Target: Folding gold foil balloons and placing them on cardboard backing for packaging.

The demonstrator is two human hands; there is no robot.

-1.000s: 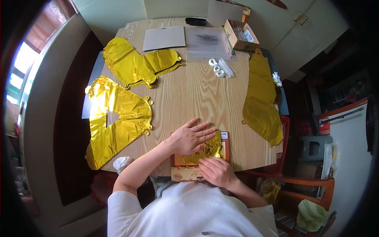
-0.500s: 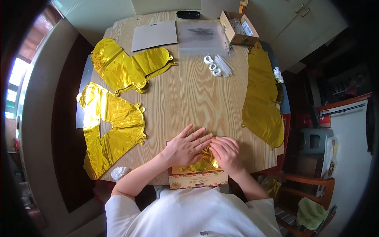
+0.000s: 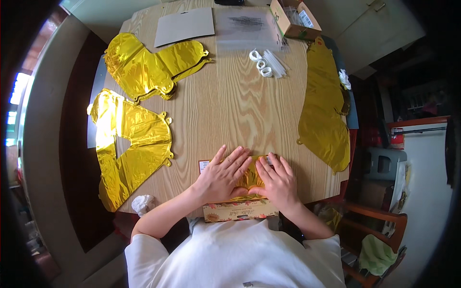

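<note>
At the near edge of the wooden surface point(image 3: 230, 105), right in front of your chest, both of your hands lie flat on a small folded gold foil balloon point(image 3: 249, 178). Your left hand point(image 3: 222, 177) and right hand point(image 3: 277, 182) sit side by side with fingers spread and pointing away from you. Neither grip closes on anything; the palms press down, most likely to squeeze air out and hold the slippery foil flat. The balloon rests on a flat printed card pack point(image 3: 240, 210) that overhangs the edge toward you, which gives a firm backing under the foil.

To your left, two larger gold foil shapes point(image 3: 139, 72) and point(image 3: 127, 144) lie spread out flat, well apart from your hands, and a long gold foil piece point(image 3: 322, 110) lies along the right edge. Farther off sit a grey card sheet point(image 3: 185, 26), a clear plastic sleeve point(image 3: 245, 26), a bundle of white straws and ribbon rolls point(image 3: 266, 65) and an open cardboard box point(image 3: 290, 17). A crumpled white tissue point(image 3: 143, 204) sits near your left elbow.
</note>
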